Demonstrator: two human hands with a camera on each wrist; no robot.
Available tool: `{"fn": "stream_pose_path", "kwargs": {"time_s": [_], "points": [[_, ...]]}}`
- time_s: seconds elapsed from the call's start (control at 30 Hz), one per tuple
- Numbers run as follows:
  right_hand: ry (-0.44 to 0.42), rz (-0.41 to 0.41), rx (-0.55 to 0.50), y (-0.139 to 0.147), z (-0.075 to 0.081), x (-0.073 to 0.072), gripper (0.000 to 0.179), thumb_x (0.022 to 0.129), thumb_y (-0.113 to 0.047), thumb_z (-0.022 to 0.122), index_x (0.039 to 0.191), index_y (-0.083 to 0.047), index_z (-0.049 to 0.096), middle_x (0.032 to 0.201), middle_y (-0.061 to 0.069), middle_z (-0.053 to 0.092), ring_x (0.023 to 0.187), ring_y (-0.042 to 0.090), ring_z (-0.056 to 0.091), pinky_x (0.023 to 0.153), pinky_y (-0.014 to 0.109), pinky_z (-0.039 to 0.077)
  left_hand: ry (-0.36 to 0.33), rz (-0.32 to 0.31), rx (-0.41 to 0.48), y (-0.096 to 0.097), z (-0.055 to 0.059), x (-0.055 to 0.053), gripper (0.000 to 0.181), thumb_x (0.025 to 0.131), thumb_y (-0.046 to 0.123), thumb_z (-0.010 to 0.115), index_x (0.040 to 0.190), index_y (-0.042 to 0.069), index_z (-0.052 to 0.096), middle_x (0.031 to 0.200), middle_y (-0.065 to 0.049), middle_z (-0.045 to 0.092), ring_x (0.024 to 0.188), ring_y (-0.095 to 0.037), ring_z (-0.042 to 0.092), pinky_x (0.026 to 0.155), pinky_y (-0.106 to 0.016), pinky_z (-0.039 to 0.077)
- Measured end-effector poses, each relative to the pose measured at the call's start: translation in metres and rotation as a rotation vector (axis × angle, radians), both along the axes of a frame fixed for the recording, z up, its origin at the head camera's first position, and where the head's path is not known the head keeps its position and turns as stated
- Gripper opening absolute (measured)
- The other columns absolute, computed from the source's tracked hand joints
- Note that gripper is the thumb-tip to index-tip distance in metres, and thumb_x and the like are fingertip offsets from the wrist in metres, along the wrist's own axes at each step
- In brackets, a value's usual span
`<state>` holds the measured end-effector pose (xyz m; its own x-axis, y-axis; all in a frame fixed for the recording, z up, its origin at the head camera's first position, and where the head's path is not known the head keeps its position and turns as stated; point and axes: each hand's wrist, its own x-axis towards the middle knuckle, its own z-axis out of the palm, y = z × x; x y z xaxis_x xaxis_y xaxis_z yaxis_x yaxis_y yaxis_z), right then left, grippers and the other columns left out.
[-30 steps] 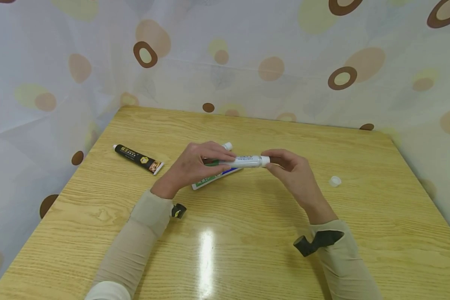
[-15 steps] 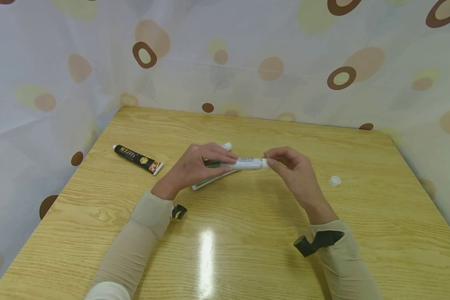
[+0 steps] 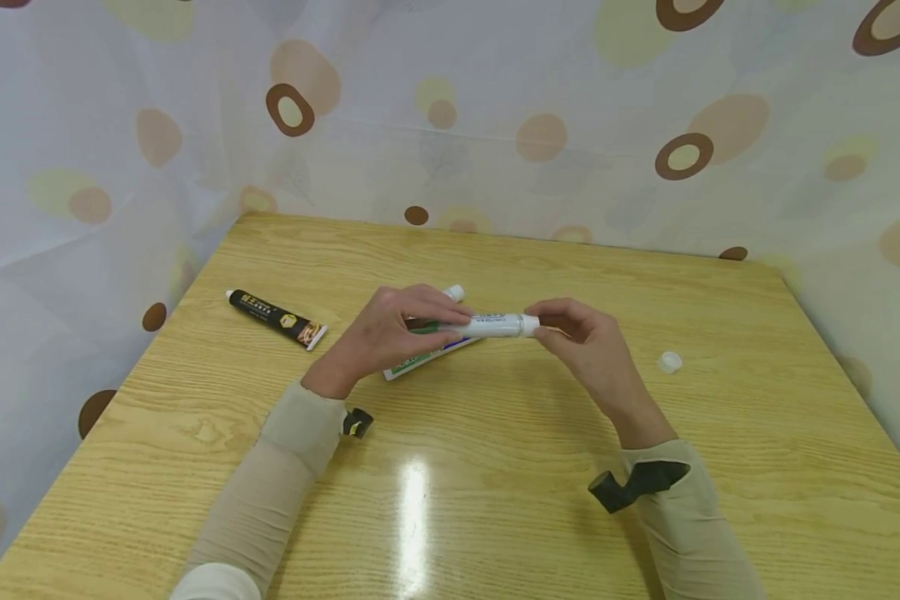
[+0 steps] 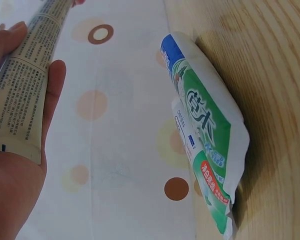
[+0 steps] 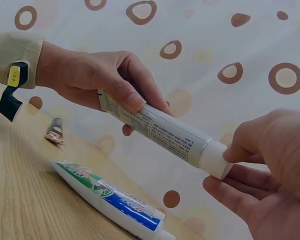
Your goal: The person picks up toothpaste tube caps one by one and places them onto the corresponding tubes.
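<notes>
My left hand (image 3: 382, 329) grips a white toothpaste tube (image 3: 495, 325) above the table, thumb on one side and fingers on the other. The tube lies almost level, its white cap (image 3: 529, 326) towards the right. My right hand (image 3: 592, 346) pinches that cap between thumb and fingers, as the right wrist view also shows the cap (image 5: 213, 159) at the fingertips. Fine print covers the side of the tube (image 4: 27, 75) seen in the left wrist view. Under the left hand lie two more toothpaste tubes, a green and blue one (image 4: 205, 110) and a slimmer one (image 4: 197, 160), partly hidden in the head view.
A black toothpaste tube (image 3: 270, 317) lies at the left of the wooden table (image 3: 495, 500). To the right of my right hand is a loose white cap (image 3: 670, 362). Spotted white sheeting (image 3: 495, 183) rises behind the table and at its sides.
My right fingers have shifted slightly on the cap, up half a second ago and back down now. The left hand keeps its grip; the tube tilted a little and came back.
</notes>
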<state>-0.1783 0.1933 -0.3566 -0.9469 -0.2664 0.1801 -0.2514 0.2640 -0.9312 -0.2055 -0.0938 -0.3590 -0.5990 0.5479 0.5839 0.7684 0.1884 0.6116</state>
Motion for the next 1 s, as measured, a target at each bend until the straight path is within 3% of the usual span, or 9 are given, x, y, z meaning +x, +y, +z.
{"fn": "stream_pose_path", "kwargs": {"time_s": [0.43, 0.73, 1.0], "points": [[0.004, -0.005, -0.028, 0.0000, -0.0009, -0.0008, 0.028, 0.099, -0.020, 0.062, 0.122, -0.004, 0.064, 0.117, 0.003, 0.065, 0.104, 0.011, 0.064, 0.090, 0.020, 0.054, -0.036, -0.009, 0.012, 0.0023, -0.0012, 0.0003, 0.026, 0.081, 0.004, 0.080, 0.106, 0.009, 0.079, 0.113, -0.006, 0.075, 0.110, -0.018, 0.068, 0.084, -0.025, 0.058], [0.006, 0.089, -0.041, 0.0009, -0.0015, -0.0024, 0.033, 0.097, -0.011, 0.064, 0.128, -0.001, 0.061, 0.126, 0.005, 0.062, 0.114, 0.012, 0.062, 0.093, 0.022, 0.054, -0.028, -0.003, 0.012, 0.0024, -0.0024, -0.0008, 0.026, 0.082, 0.006, 0.080, 0.107, 0.010, 0.078, 0.113, -0.005, 0.075, 0.110, -0.015, 0.068, 0.086, -0.026, 0.057], [0.000, 0.041, -0.025, 0.0007, -0.0025, -0.0027, 0.033, 0.099, -0.018, 0.062, 0.129, -0.006, 0.062, 0.129, 0.010, 0.062, 0.110, 0.012, 0.064, 0.092, 0.021, 0.053, -0.034, -0.011, 0.022, 0.0039, -0.0031, -0.0006, 0.025, 0.082, 0.006, 0.080, 0.107, 0.010, 0.079, 0.112, -0.005, 0.075, 0.109, -0.017, 0.068, 0.086, -0.027, 0.057]]}}
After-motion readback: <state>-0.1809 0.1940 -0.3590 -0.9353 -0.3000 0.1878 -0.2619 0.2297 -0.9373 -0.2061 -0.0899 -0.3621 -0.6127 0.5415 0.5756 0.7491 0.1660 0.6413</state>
